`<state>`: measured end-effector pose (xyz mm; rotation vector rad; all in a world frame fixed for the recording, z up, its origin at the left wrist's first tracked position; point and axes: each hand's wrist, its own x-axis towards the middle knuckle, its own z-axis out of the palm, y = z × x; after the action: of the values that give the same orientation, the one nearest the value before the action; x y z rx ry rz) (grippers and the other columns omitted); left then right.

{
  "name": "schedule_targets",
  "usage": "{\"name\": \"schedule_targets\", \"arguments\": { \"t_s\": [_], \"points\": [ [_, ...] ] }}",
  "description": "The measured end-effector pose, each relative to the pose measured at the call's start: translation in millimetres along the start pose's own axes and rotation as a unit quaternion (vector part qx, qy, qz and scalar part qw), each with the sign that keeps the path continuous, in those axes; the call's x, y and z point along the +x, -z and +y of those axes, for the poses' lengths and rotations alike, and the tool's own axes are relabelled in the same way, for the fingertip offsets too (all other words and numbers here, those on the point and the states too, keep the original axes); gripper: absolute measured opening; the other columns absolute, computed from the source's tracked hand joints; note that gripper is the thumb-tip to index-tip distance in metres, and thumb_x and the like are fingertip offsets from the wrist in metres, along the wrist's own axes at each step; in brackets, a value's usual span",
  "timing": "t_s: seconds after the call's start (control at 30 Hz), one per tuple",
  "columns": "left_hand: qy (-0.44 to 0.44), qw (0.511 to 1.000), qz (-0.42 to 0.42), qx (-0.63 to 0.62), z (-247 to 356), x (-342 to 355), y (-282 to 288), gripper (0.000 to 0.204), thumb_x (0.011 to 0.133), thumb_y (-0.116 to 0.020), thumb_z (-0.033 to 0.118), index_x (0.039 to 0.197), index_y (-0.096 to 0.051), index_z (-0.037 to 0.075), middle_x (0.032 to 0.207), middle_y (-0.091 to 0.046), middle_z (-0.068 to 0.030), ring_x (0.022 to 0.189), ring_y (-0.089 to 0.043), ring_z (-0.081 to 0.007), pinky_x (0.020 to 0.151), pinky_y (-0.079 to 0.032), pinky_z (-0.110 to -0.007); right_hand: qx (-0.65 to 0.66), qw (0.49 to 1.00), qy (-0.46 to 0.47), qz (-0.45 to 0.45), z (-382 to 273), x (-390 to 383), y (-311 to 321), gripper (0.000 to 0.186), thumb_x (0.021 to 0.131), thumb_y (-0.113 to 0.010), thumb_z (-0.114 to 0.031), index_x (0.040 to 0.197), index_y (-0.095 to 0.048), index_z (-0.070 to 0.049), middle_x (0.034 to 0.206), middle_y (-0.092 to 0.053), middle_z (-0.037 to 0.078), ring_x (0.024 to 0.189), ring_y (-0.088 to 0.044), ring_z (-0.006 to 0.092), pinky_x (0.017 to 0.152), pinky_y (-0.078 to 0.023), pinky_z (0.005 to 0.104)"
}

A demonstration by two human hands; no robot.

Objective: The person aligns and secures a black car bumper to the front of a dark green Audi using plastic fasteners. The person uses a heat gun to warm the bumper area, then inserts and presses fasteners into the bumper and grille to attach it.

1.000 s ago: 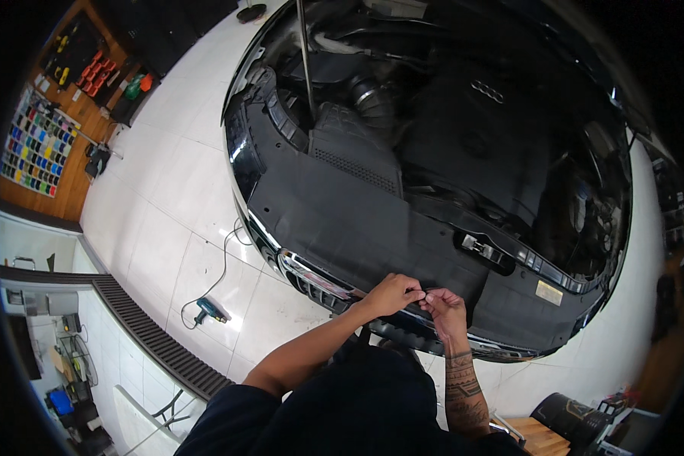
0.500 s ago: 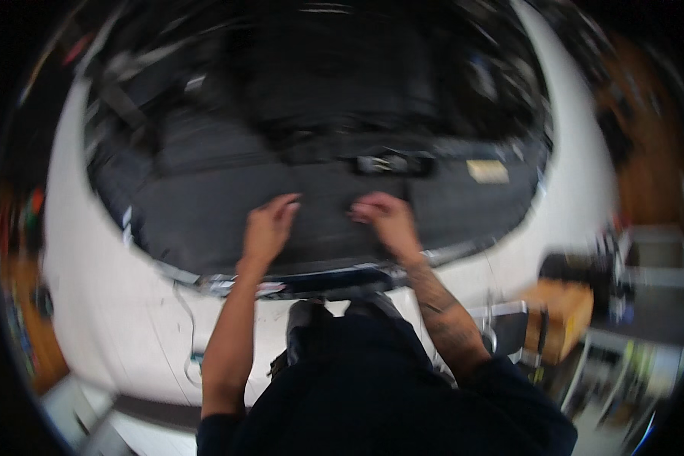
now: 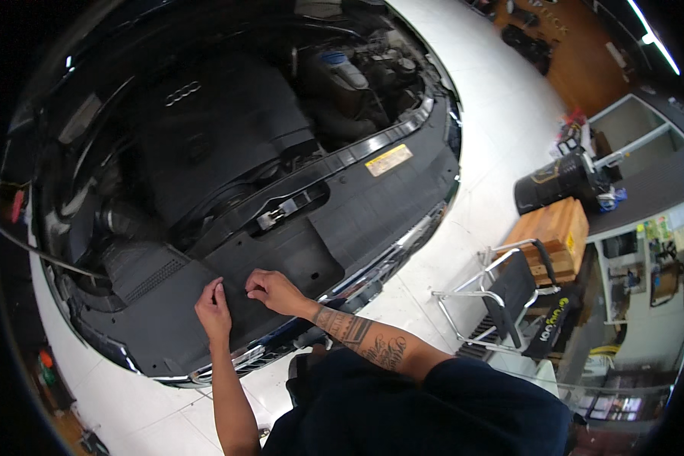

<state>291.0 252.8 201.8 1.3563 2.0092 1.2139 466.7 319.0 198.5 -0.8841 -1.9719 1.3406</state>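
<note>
My left hand (image 3: 213, 308) hovers at the front of a car's open engine bay, over the black plastic trim panel (image 3: 387, 197), with thumb and fingertips drawn together. My right hand (image 3: 272, 290) is just to its right, fingers curled into a pinch over the same panel. Whatever either hand holds, if anything, is too small to make out. Behind them lie a vented plastic piece (image 3: 148, 270), a latch (image 3: 273, 216) in a recess and a large engine cover (image 3: 205, 137).
To my right stand a metal-framed black chair (image 3: 509, 296), a wooden box (image 3: 547, 235), a black drum (image 3: 551, 182) and a counter (image 3: 646, 205) with items. The white tiled floor (image 3: 501, 137) surrounds the car. A thin prop rod (image 3: 61, 258) crosses the bay's left side.
My view has swung to the right. My hands, together at the front edge a second ago, have parted slightly and sit over the panel, fingers still pinched.
</note>
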Motion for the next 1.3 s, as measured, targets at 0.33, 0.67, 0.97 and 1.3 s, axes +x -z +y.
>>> {"name": "schedule_targets", "arguments": {
  "t_s": [0.33, 0.67, 0.97, 1.3],
  "points": [
    [0.067, 0.995, 0.013, -0.078, -15, 0, 13, 0.028, 0.098, -0.054, 0.023, 0.102, -0.068, -0.001, 0.076, -0.065, -0.0091, 0.065, -0.060, -0.0216, 0.061, -0.046, -0.031, 0.010, 0.993, 0.105, -0.043, 15, 4, -7, 0.013, 0.080, -0.070, -0.007, 0.089, -0.063, -0.002, 0.090, -0.063, 0.013, 0.083, -0.063, 0.0319, 0.073, -0.051, 0.0378],
    [0.274, 0.735, 0.085, -0.615, -16, -38, 80, 0.043, 0.099, -0.053, 0.031, 0.120, -0.057, -0.007, 0.088, -0.056, -0.0071, 0.066, -0.048, -0.0135, 0.055, -0.040, -0.022, 0.180, 0.979, -0.093, 0.020, 20, 12, 0, 0.007, 0.088, -0.065, -0.005, 0.091, -0.065, 0.001, 0.090, -0.068, 0.006, 0.080, -0.063, 0.0128, 0.074, -0.049, 0.0254],
    [0.301, 0.886, -0.040, -0.352, -82, -99, 174, 0.023, 0.098, -0.057, 0.023, 0.102, -0.065, 0.001, 0.060, -0.037, 0.0081, 0.047, -0.029, -0.0004, 0.040, -0.021, -0.019, 0.128, 0.954, -0.154, 0.223, 4, -33, 64, 0.012, 0.090, -0.066, -0.009, 0.092, -0.064, 0.002, 0.083, -0.066, 0.004, 0.076, -0.064, 0.0133, 0.072, -0.051, 0.0252],
    [0.299, 0.860, -0.206, -0.358, -61, -86, 151, 0.019, 0.097, -0.055, 0.017, 0.100, -0.066, 0.001, 0.059, -0.038, 0.0093, 0.047, -0.030, 0.0002, 0.041, -0.022, -0.019, -0.001, 0.936, -0.185, 0.299, -1, -103, 74, 0.006, 0.089, -0.065, -0.003, 0.089, -0.063, 0.003, 0.079, -0.066, 0.005, 0.073, -0.064, 0.0122, 0.068, -0.052, 0.0250]
  ]
}}
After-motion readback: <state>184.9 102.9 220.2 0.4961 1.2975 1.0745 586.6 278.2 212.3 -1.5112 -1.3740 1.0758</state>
